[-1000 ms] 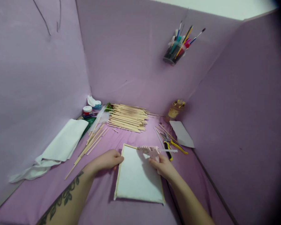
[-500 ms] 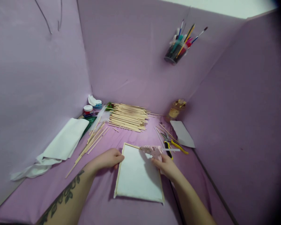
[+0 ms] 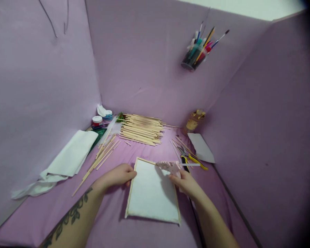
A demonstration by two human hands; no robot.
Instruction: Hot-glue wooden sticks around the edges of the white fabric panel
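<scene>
A white rectangular panel (image 3: 151, 196) edged with thin wooden sticks lies in front of me. My left hand (image 3: 125, 174) pinches its left edge near the upper corner, thumb on top. My right hand (image 3: 184, 181) is wrapped round the handle of a pale pink glue gun (image 3: 170, 166). The gun's nozzle points left, at the stick along the panel's far edge, touching or just above it; I cannot tell which. A white glue stick (image 3: 192, 164) pokes out of the gun's back, and a dark cord (image 3: 195, 213) trails below my right hand.
Many wooden sticks (image 3: 142, 129) lie in a row at the back, with loose ones (image 3: 100, 155) to the left. Yellow-handled pliers (image 3: 196, 161) rest at right near a paper sheet (image 3: 203, 148). Folded white cloth (image 3: 69, 153) is at left. A brown jar (image 3: 192, 122) stands behind.
My right hand and the glue gun have shifted slightly to the right along the panel's far edge. My left hand stays where it was.
</scene>
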